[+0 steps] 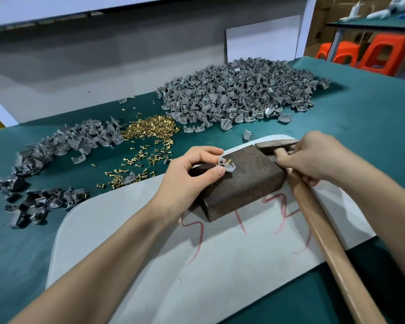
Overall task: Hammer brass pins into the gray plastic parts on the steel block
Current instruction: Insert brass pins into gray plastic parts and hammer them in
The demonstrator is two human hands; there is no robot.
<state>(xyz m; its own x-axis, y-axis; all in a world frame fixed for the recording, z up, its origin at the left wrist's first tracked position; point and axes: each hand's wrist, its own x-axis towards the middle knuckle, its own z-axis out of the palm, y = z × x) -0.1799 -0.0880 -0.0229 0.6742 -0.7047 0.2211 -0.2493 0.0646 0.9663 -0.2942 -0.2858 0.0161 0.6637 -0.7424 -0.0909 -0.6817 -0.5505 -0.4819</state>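
Observation:
A rusty brown steel block [243, 183] lies on a white sheet at the middle of the bench. My left hand [192, 174] pinches a small gray plastic part [226, 165] on the block's top, with a brass pin standing up in it. My right hand [318, 157] grips the wooden handle of a hammer [313, 206] just under its head. The dark hammer head [275, 145] lies at the block's far right corner. Loose brass pins [150, 129] are heaped to the left, beyond the block.
A big pile of gray parts [239, 94] fills the back of the green bench top [372, 118]. A second spread of gray parts [63, 146] runs along the left side. The white sheet [150, 253] bears red marks. Orange stools [379, 52] stand at the far right.

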